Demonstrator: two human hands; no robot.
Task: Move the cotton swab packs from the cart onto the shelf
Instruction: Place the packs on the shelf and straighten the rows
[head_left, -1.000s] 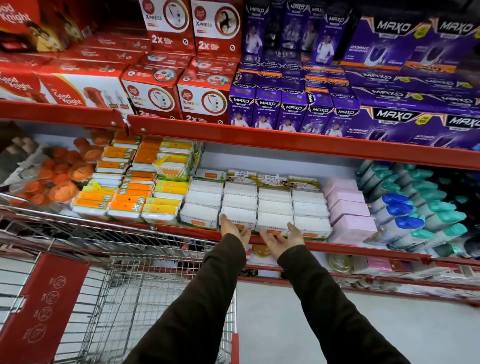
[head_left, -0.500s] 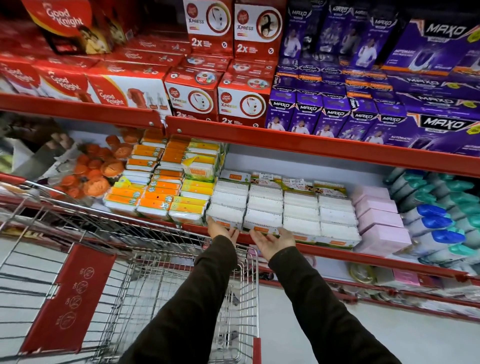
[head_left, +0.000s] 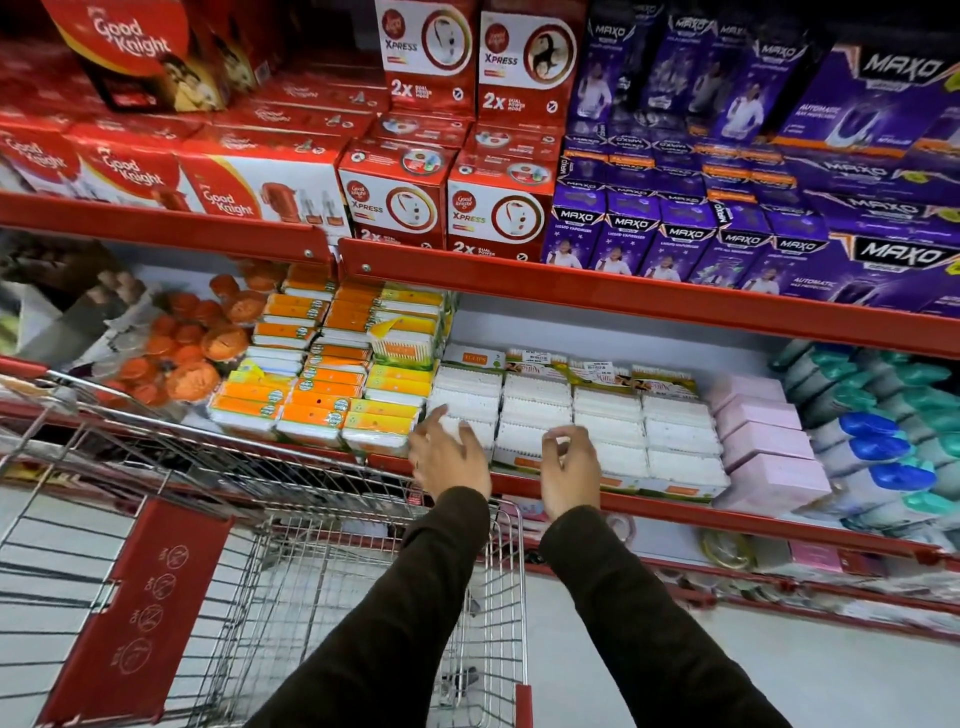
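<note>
My left hand (head_left: 451, 457), fingers spread and empty, and right hand (head_left: 570, 470), fingers curled and holding nothing, hover at the front row of white cotton swab packs (head_left: 571, 421) on the shelf (head_left: 727, 522). Placement looks finished; next, reach down into the cart (head_left: 311, 571), where I see no packs.

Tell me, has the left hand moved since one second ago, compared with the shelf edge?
Yes. The left hand lay palm-up at the red shelf edge under the white swab packs; now it is raised, fingers spread, over the front packs.
</note>
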